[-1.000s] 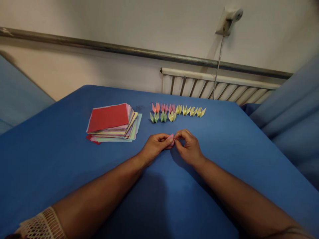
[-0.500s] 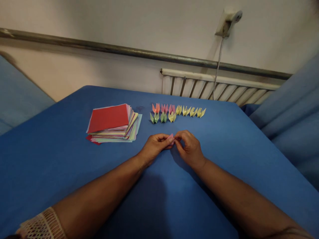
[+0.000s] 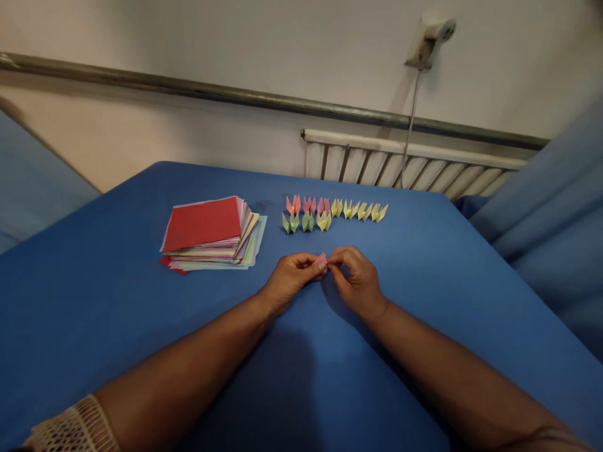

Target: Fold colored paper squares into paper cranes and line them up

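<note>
A small folded piece of pink paper [image 3: 321,258] is pinched between the thumb and fingers of my left hand [image 3: 294,275]. From the other side, my right hand [image 3: 354,276] is closed, its thumb and forefinger pinching the paper's right edge. Most of the paper is hidden by my fingers. Just beyond my hands stand small origami figures with pointed tips in two rows: an orange one [image 3: 293,204], pink ones [image 3: 309,205], several yellow ones [image 3: 351,209] and green ones [image 3: 308,221].
A thick stack of coloured paper with a red sheet [image 3: 203,223] on top lies to the left on the blue-covered table [image 3: 141,326]. Behind the table are a metal rail [image 3: 254,97], a radiator [image 3: 409,147] and a hanging cord [image 3: 411,125]. A blue curtain [image 3: 556,207] hangs at right.
Hardly anything differs. Both hands keep their pinch on the pink paper, and the whole view has shifted very slightly.
</note>
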Tool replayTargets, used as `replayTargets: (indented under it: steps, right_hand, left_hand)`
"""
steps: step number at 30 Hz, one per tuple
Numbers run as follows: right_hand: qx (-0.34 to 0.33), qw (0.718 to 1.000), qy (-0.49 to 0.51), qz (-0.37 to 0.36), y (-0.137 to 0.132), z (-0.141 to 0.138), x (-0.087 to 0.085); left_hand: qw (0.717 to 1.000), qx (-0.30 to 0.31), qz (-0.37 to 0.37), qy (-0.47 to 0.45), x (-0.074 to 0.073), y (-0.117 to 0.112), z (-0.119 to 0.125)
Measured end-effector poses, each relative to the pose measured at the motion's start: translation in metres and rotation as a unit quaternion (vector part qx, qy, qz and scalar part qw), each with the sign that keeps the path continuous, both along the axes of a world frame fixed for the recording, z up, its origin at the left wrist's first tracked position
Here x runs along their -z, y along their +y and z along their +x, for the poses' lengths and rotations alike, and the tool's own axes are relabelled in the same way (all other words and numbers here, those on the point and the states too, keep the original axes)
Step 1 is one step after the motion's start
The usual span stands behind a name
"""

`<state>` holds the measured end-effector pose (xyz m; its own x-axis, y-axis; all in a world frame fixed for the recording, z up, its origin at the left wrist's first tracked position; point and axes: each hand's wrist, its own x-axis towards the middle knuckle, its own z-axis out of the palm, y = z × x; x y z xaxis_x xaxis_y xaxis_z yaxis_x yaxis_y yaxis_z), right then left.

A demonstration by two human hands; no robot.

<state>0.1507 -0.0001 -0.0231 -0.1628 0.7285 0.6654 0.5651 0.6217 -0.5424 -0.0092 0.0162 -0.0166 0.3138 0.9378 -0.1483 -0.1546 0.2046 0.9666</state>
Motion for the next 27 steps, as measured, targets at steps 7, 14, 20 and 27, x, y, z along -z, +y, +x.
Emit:
replayTargets:
  steps: [7, 14, 20, 27]
  right_hand:
    - [0.002, 0.998, -0.058, 0.026, -0.0016, 0.0019, -0.0025]
    - [0.002, 0.999, -0.047, 0.01, -0.0044, 0.0008, -0.0049]
    - [-0.006, 0.999, -0.033, 0.008, -0.0052, -0.0001, -0.0061]
    - [-0.006, 1.0, 0.002, -0.004, -0.0064, -0.0018, -0.007]
  left_hand:
    - [0.998, -0.009, -0.034, -0.05, -0.0024, -0.0012, -0.0015]
    - [0.997, -0.01, -0.043, -0.06, -0.0012, -0.0002, -0.0005]
    - [0.999, -0.007, -0.022, -0.049, 0.001, 0.0011, -0.0013]
    - [1.0, -0.002, 0.004, -0.028, 0.0017, 0.0008, -0.0028]
